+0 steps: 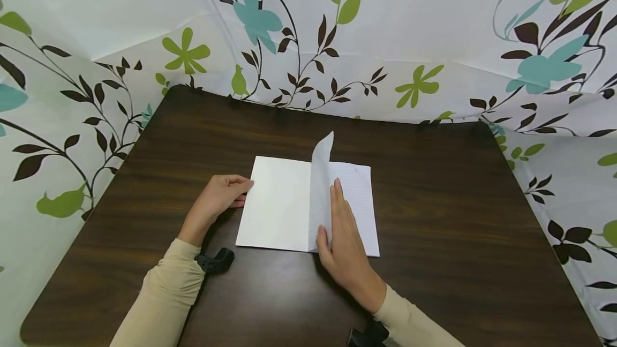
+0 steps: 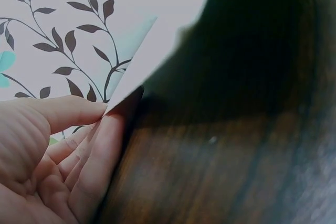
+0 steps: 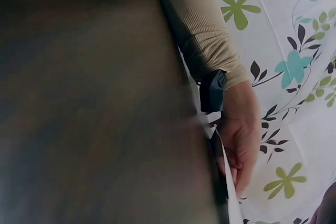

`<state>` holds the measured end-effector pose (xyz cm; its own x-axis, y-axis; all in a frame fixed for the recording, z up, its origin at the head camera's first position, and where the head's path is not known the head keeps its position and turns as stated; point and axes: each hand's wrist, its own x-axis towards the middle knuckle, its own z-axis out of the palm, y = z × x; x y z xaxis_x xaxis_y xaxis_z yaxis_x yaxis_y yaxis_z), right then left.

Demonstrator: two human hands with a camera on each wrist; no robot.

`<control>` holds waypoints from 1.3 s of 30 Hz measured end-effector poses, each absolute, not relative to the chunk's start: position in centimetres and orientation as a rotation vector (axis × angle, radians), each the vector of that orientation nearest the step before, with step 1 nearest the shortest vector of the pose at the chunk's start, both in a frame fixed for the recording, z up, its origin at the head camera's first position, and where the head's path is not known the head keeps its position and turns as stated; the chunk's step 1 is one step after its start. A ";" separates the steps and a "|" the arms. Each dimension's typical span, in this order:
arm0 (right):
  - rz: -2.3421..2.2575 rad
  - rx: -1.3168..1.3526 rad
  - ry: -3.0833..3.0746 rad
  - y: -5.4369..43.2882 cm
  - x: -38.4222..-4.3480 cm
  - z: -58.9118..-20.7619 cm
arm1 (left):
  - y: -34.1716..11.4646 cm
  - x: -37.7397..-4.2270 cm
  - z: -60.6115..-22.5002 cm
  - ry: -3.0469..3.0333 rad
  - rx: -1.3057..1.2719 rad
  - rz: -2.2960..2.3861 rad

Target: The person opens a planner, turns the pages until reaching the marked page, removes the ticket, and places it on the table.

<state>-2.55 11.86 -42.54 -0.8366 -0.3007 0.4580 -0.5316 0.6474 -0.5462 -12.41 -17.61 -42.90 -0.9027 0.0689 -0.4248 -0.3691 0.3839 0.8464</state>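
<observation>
An open notebook [image 1: 275,202] lies on the table, its left side blank white and its right side a lined page [image 1: 356,197]. Between them one thin sheet [image 1: 320,186] stands up from the spine, its top corner curling. My left hand [image 1: 222,197] pinches the notebook's left edge between thumb and fingers; the left wrist view shows this left hand [image 2: 68,150] close up, the edge at its fingertips. With fingers straight and pointing away, my right hand [image 1: 347,240] rests edge-on against the raised sheet, over the lined page. The right wrist view mostly shows the left hand [image 3: 241,140] across the notebook.
Dark wood-grain table [image 1: 448,218] surrounds the notebook. A white curtain [image 1: 376,68] with leaf and flower prints hangs behind the table and at both sides. A black wrist camera [image 1: 217,261] sits on the left wrist, another [image 1: 368,333] on the right.
</observation>
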 end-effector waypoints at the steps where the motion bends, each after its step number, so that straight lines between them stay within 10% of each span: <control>1: 0.978 0.673 -2.550 11.7 -2.6 -42.7 | -17.6 -12.4 -43.0 2.256 -0.264 1.528; 39: 0.562 1.022 -2.866 7.5 -4.2 -44.7 | -17.8 -12.1 -42.6 2.211 -0.227 1.682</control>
<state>-4.23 7.52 -44.65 -0.7808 -0.6030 0.1633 -0.6201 0.7161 -0.3205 -12.11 -17.77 -42.64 -0.9251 0.0842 -0.3702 -0.3343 0.2814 0.8995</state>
